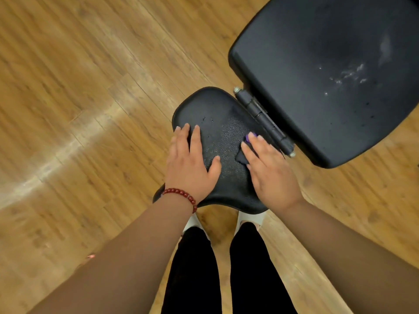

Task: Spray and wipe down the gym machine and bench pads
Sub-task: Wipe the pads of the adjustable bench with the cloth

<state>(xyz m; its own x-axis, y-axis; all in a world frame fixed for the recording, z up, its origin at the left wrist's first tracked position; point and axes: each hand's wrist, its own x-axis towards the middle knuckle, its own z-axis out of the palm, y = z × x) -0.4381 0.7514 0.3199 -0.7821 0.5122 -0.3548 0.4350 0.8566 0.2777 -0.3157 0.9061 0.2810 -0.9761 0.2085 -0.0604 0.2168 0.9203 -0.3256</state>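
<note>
A small black seat pad [222, 130] of the bench lies below me, with a few droplets near its far end. My left hand [190, 162], a red bead bracelet at its wrist, rests flat on the pad's left side with straight fingers. My right hand [269, 171] presses a dark cloth [241, 156] with a purple edge onto the pad's right side, fingers straight over it. The larger black back pad [328, 75] lies beyond, at the upper right, with wet spray marks on its surface.
A metal hinge [263, 118] joins the two pads. Wooden plank floor [79, 98] surrounds the bench. My legs in black trousers [195, 268] and pale shoes stand at the near end of the seat pad.
</note>
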